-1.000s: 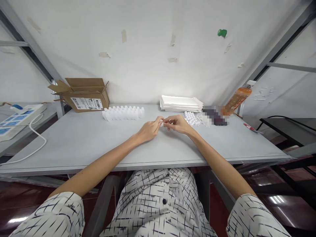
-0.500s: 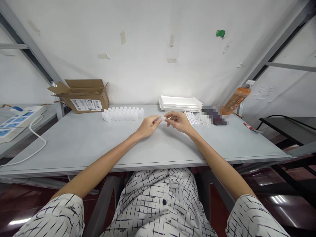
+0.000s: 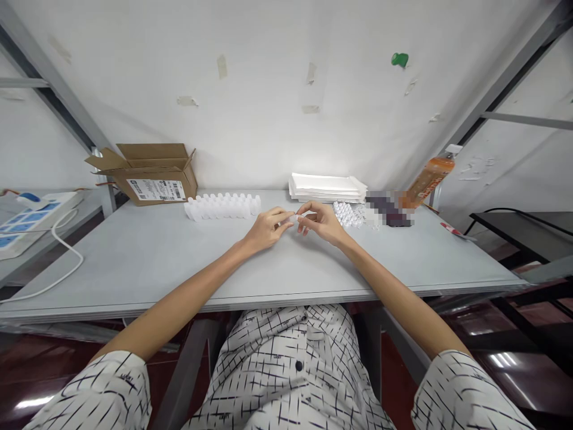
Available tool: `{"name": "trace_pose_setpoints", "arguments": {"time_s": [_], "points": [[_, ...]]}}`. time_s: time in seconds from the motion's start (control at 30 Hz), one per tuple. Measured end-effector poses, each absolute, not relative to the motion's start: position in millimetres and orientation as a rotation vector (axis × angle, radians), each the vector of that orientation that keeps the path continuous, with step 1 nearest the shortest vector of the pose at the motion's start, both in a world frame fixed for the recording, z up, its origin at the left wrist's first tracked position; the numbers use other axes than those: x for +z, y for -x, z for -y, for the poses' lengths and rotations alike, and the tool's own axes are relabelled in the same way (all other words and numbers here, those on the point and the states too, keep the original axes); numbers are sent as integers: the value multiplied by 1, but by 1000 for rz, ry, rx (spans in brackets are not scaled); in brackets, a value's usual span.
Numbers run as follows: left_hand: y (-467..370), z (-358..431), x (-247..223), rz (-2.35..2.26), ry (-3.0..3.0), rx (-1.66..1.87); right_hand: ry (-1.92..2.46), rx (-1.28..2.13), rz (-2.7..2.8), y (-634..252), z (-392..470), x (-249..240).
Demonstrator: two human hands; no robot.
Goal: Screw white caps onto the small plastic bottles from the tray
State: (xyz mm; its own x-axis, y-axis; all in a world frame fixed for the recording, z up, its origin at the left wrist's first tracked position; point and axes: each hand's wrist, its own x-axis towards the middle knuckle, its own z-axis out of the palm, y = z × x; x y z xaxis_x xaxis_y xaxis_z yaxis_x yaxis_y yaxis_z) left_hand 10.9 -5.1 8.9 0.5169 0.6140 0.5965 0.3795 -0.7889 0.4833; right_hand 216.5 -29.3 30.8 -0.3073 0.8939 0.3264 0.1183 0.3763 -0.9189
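My left hand and my right hand meet over the middle of the grey table. Between their fingertips they pinch a small white plastic piece, mostly hidden by the fingers. A row of small white bottles stands behind my left hand. A heap of small clear-white parts lies just right of my right hand.
An open cardboard box sits at the back left. A stack of white sheets rests against the wall. An orange drink bottle leans at the back right, beside a blurred dark item. A power strip lies on the left bench.
Both hands stayed together over the table, the fingers shifting slightly around the small white piece. The rest of the scene is unchanged.
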Motion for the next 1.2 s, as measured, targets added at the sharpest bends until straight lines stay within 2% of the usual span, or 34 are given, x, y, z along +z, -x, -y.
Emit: {"name": "trace_pose_setpoints", "arguments": {"time_s": [0.37,0.57,0.77,1.2], "points": [[-9,6,10,-762,-2735,1129,836,1222,1493,-211,27,25],[-19,10,20,-901,-2380,1173,828,1160,1499,-214,24,26],[-18,8,25,-974,-1994,1012,823,970,1593,-212,23,22],[-5,3,31,-826,-2125,1052,855,1063,1623,-206,27,15]]}}
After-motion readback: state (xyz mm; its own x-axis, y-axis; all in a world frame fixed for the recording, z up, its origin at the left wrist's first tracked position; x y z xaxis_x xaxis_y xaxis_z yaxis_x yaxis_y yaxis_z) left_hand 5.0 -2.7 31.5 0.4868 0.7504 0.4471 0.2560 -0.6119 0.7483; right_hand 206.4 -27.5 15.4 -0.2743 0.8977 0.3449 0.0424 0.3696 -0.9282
